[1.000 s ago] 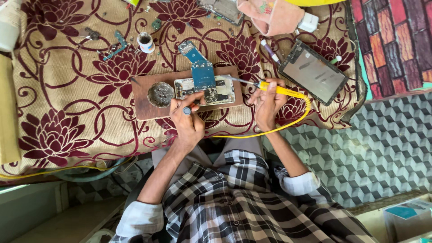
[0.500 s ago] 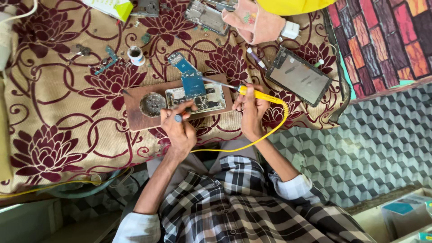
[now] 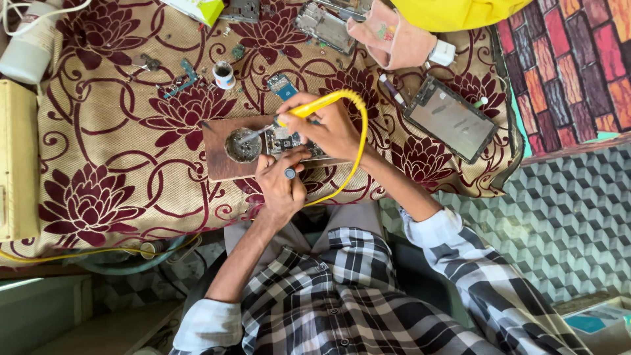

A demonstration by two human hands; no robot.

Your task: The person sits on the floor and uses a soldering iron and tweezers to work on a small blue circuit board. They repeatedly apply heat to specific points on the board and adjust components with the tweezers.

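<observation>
My right hand (image 3: 327, 129) grips a yellow soldering iron (image 3: 320, 105) whose yellow cord loops down past my wrist. The iron's metal tip reaches left into a round grey tin (image 3: 242, 147) on a brown wooden block (image 3: 218, 168). Beside the tin on the block lies a phone circuit board (image 3: 284, 141), partly hidden under both hands. My left hand (image 3: 280, 187), with a ring on one finger, presses its fingertips on the board's near edge and holds it down. A small blue board piece (image 3: 281, 85) lies just beyond the block.
A floral cloth (image 3: 112, 171) covers the table. On it lie a dark phone screen (image 3: 451, 121) at the right, a small white pot (image 3: 223, 73), a white bottle (image 3: 29, 51), a phone frame (image 3: 325, 25), a pink cloth (image 3: 394, 41) and loose small parts. A cream box (image 3: 17, 158) sits at the left edge.
My right hand has carried the soldering iron from the right of the block leftward across the board, so its tip now sits in the round tin. My left hand stays on the board.
</observation>
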